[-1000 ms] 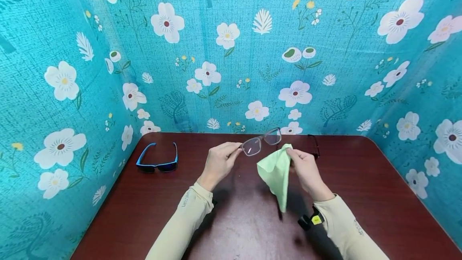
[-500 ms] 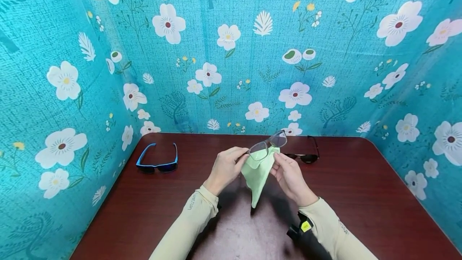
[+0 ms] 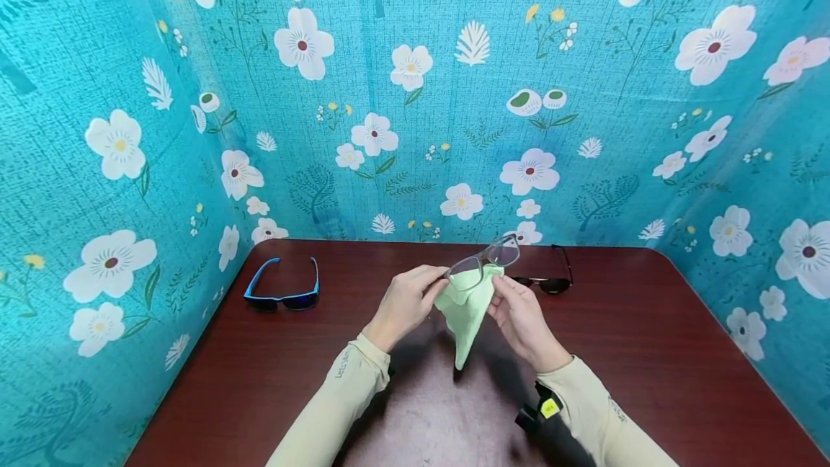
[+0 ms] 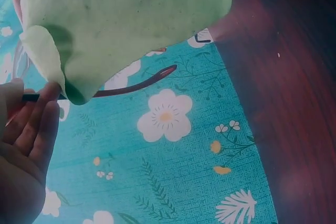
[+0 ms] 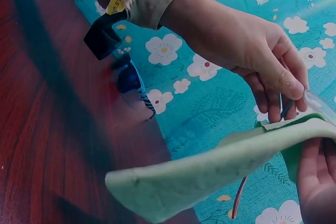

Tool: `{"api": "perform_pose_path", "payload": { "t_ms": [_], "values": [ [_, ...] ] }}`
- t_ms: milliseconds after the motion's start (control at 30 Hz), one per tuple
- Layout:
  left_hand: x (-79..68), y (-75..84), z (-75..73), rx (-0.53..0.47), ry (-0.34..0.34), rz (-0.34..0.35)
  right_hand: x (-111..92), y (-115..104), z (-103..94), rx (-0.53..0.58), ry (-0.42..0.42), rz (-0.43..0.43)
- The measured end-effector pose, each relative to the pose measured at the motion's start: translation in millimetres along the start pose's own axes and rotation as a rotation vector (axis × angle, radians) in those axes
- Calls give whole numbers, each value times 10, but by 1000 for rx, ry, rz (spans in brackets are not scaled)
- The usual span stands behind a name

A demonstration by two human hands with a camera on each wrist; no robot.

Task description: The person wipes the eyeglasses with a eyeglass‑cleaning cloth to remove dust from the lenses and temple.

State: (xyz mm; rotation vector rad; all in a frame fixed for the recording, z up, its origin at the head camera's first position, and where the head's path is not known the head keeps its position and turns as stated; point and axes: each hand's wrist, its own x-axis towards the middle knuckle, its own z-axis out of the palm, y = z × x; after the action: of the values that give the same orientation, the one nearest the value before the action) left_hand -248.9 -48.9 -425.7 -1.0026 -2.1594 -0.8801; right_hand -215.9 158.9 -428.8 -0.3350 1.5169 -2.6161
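Above the table, my left hand pinches a pair of clear-framed eyeglasses by the hinge end of one dark temple. The glasses tilt up to the right, lenses facing me. My right hand pinches a light green cloth, which lies behind the nearer lens and hangs down to a point. In the left wrist view the cloth spreads over part of the temple, whose curved dark tip sticks out. From the right wrist view, the left hand holds the temple close to the cloth's fold.
Blue-framed sunglasses rest unfolded at the table's left. Dark sunglasses lie behind my right hand, partly hidden by it. A floral turquoise cloth walls the back and sides of the dark red table.
My right hand has come left with the green cloth and brought it against the nearer lens. The glasses have shifted slightly right and tilted. Over the last half second little has moved.
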Motion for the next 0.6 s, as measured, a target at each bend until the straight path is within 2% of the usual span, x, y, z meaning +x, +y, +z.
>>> {"api": "perform_pose_path", "payload": {
  "t_ms": [300,600],
  "values": [
    [-2,-20,-4,12,65,102,-17,34,4,38,-88,-20],
    [-1,-50,-26,32,73,168,-24,78,20,134,-84,-50]
  ]
}}
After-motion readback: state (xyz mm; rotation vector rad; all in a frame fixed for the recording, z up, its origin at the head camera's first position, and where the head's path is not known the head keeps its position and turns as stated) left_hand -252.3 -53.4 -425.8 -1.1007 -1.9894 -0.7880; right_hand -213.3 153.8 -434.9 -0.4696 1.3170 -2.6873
